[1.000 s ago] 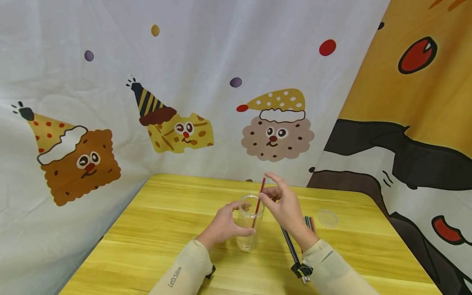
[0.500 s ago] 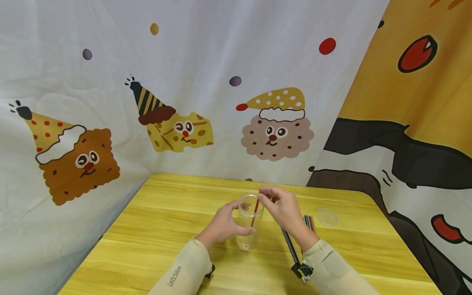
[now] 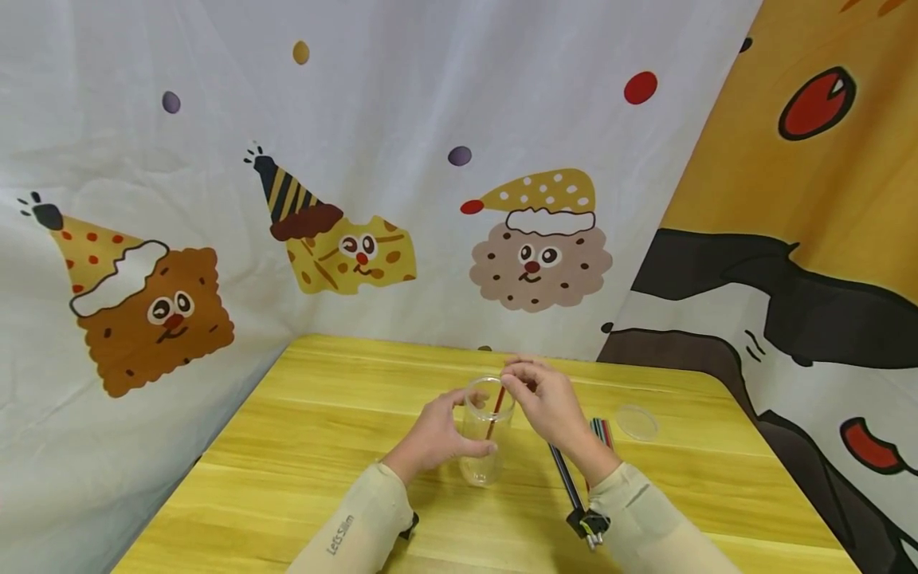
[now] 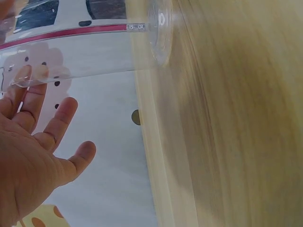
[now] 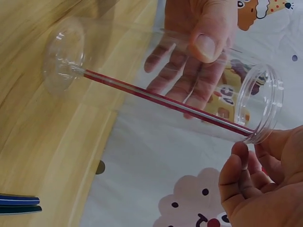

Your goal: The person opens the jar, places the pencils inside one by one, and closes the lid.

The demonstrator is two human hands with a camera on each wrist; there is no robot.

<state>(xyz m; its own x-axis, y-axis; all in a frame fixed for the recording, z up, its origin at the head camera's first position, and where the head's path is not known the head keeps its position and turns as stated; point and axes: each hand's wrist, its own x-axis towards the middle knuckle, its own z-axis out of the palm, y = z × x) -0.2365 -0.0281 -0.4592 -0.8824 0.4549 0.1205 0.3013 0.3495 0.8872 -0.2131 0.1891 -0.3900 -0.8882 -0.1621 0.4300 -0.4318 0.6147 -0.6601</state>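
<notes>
My left hand grips a clear plastic jar, thumb on the near side and fingers on the far side. The jar stands upright on the wooden table. Inside it a red pencil with a silver stripe leans at a slant, its lower end near the jar's bottom. My right hand pinches the pencil's top at the rim. The left wrist view shows the left fingers spread beside the jar wall, and the right wrist view shows the left thumb against it.
Several dark, green and red pencils lie right of the jar, partly under my right forearm. Beyond them lies a clear round lid. A black rod reaches toward my right cuff. A printed cloth hangs behind the table.
My right hand has lowered its raised forefinger onto the red pencil's top, which now sits lower, near the rim. The left hand and jar hold their place.
</notes>
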